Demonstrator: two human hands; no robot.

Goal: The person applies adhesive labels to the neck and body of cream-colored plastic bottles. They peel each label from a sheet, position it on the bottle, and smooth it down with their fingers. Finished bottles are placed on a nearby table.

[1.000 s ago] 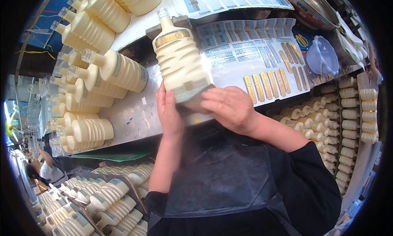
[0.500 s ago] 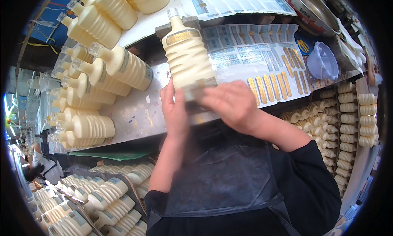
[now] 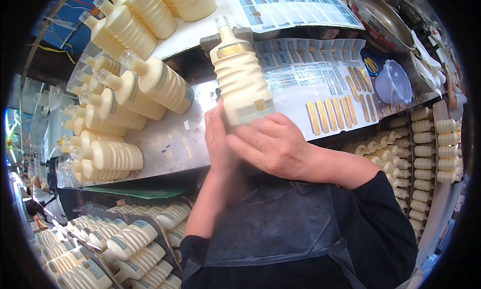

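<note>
A cream ridged bottle (image 3: 241, 78) with a clear glass neck lies in front of me, its neck against a dark grey block (image 3: 206, 44). A gold strip label (image 3: 235, 49) crosses its shoulder, and a silvery-blue label (image 3: 250, 111) with a small gold emblem (image 3: 259, 105) lies near its base. My left hand (image 3: 216, 136) holds the bottle's lower left side, fingers pointing up along it. My right hand (image 3: 274, 142) lies with straight fingers across the base end, just below the label. Its fingertips reach the left hand and partly hide the base.
Several cream bottles (image 3: 160, 83) lie stacked at the left of the metal bench (image 3: 165, 149). Label sheets (image 3: 315, 81) with gold strips are spread to the right, beside a lilac basket (image 3: 394, 83). More bottles (image 3: 135, 244) fill racks below left and right.
My right hand has come off the lower label and down to the bottle's base, baring the gold emblem. The left hand stays at the side. The whole view has shifted slightly.
</note>
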